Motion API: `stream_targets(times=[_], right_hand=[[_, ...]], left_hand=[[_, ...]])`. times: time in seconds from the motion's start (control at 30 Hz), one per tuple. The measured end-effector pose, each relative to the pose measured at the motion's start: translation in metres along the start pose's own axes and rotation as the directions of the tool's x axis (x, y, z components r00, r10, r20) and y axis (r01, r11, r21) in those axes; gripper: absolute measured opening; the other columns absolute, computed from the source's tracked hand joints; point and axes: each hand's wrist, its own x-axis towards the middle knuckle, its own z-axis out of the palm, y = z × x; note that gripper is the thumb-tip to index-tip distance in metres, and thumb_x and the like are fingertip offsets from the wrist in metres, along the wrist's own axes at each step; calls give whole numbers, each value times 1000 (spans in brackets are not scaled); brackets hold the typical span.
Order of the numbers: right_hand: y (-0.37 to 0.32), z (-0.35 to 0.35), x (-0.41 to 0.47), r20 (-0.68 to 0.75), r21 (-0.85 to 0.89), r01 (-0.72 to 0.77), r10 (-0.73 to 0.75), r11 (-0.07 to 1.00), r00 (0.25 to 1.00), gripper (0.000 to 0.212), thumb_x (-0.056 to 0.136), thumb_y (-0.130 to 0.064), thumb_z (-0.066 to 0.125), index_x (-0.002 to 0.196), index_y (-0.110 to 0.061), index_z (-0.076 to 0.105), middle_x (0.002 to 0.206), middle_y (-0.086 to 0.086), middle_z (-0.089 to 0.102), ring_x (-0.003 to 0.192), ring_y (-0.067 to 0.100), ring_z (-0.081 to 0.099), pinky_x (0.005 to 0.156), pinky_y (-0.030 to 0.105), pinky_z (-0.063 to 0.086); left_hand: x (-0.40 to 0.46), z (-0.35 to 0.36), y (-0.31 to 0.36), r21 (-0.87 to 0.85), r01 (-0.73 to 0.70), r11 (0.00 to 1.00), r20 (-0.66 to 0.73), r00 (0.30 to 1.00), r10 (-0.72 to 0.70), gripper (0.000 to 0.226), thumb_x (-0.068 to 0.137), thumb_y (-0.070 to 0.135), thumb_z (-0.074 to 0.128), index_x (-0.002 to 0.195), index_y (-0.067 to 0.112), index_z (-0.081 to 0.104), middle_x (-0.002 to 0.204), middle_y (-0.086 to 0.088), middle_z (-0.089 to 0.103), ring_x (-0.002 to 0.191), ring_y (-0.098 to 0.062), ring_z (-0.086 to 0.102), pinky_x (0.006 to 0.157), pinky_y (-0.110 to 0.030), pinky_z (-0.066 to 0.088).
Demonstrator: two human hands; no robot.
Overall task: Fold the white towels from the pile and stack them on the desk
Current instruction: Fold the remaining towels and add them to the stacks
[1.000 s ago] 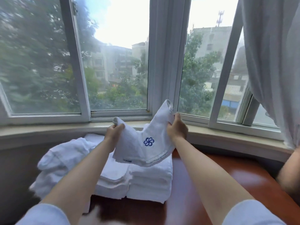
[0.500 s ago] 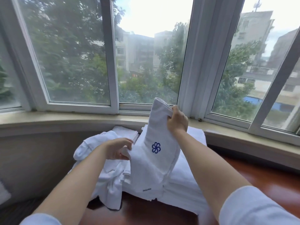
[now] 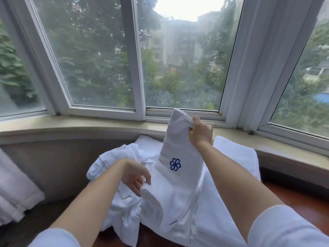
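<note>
Reddish-brown desk surface runs beneath both forearms. Nearest, left hand has fingers loosely curled, fingertips touching the lower fold of the white towel; whether it grips the cloth cannot be told. Under that hand lies the crumpled towel pile. Right hand, raised beyond it, pinches the towel's top edge, cloth hanging with blue flower emblem facing the viewer. Folded stack sits under the right forearm. Beyond both hands: stone sill, bay window.
</note>
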Motion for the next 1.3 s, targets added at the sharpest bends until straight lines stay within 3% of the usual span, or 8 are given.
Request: stream_targets(times=[0.2, 0.4, 0.5, 0.57, 0.77, 0.97, 1.2, 1.3], right_hand=[[21, 36, 20, 44, -82, -85, 89, 993, 995, 24, 87, -9, 48, 110, -12, 53, 99, 11, 67, 92, 32, 60, 77, 35, 36], [38, 66, 43, 64, -109, -126, 133, 986, 989, 31, 87, -17, 52, 118, -15, 54, 110, 11, 63, 104, 31, 54, 84, 37, 34], [48, 79, 38, 311, -226, -203, 268, 953, 912, 65, 90, -37, 58, 145, -27, 25, 150, 10, 27, 139, 30, 21, 112, 41, 15], [55, 86, 26, 461, -333, -201, 345, 921, 818, 81, 90, -41, 59, 151, -30, 6, 156, 10, 6, 144, 32, 3, 116, 45, 5], [58, 80, -19, 565, -386, -153, 364, 910, 740, 58, 89, -27, 51, 142, -26, 28, 143, 10, 35, 134, 30, 24, 105, 42, 22], [40, 56, -61, 574, -345, -152, 336, 926, 747, 46, 88, -23, 52, 133, -23, 40, 132, 9, 46, 125, 30, 35, 99, 40, 28], [16, 50, -102, 693, -299, -52, 254, 953, 675, 44, 84, -41, 58, 125, -25, 52, 125, 3, 56, 128, 29, 30, 105, 46, 19], [6, 48, -120, 750, -263, -7, 209, 965, 628, 43, 82, -50, 60, 115, -24, 56, 120, 2, 59, 130, 30, 28, 107, 51, 14]], left_hand=[[47, -30, 8, 104, 46, 994, -21, 999, -44, 44, 91, 26, 64, 126, 2, 53, 94, -11, 59, 74, -26, 64, 70, -37, 58], [78, -44, 11, 123, -41, 992, -3, 999, 42, 17, 87, 15, 68, 99, 13, 56, 70, -2, 65, 57, -19, 66, 58, -35, 59], [86, -45, 10, 115, -26, 993, 28, 999, 23, 16, 86, 12, 69, 97, 12, 57, 66, -2, 69, 59, -21, 67, 60, -37, 60], [88, -45, 11, 122, -19, 992, 27, 1000, 15, 14, 87, 12, 69, 97, 12, 58, 66, -1, 70, 60, -20, 68, 60, -36, 60], [80, -38, 16, 154, -2, 988, -39, 999, 8, 26, 86, 15, 69, 109, 10, 59, 86, -5, 69, 66, -22, 69, 62, -35, 59], [64, -24, 7, 148, -17, 989, -122, 992, 36, 47, 88, 26, 67, 128, 9, 50, 122, -14, 61, 83, -27, 64, 68, -36, 57], [34, -7, -9, 34, -43, 999, -14, 999, 43, 38, 91, 13, 59, 127, 5, 52, 121, -15, 63, 108, -30, 63, 99, -42, 48], [25, -5, -16, -6, -49, 999, 46, 998, 50, 32, 94, 9, 51, 126, 4, 51, 115, -14, 63, 100, -28, 62, 91, -35, 50]])
